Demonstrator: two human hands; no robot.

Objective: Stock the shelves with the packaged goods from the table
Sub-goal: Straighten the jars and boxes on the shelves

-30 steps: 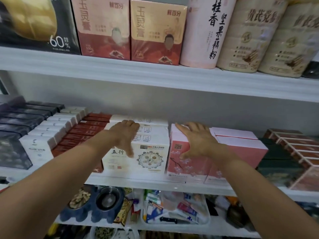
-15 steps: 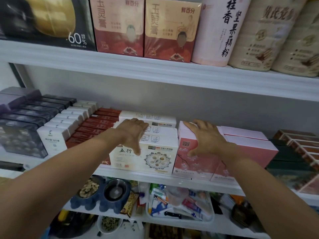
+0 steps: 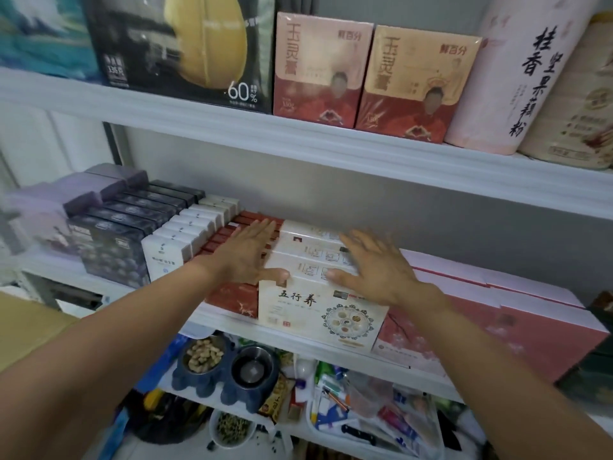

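White boxes: on middle shelf, between red boxes and pink boxes. Right hand moved from pink onto them, beside left hand; fingers apart, laid flat. Placement judged nearly done.

White shelves hold cream, pink, red, white and near-black packs.
The cream box has black characters and a round blue-grey medallion of coloured dots. The pink boxes show pale blossom branches, the red boxes pale marks. The white boxes look plain and the dark boxes have a berry print. The black bag shows a yellow seed.
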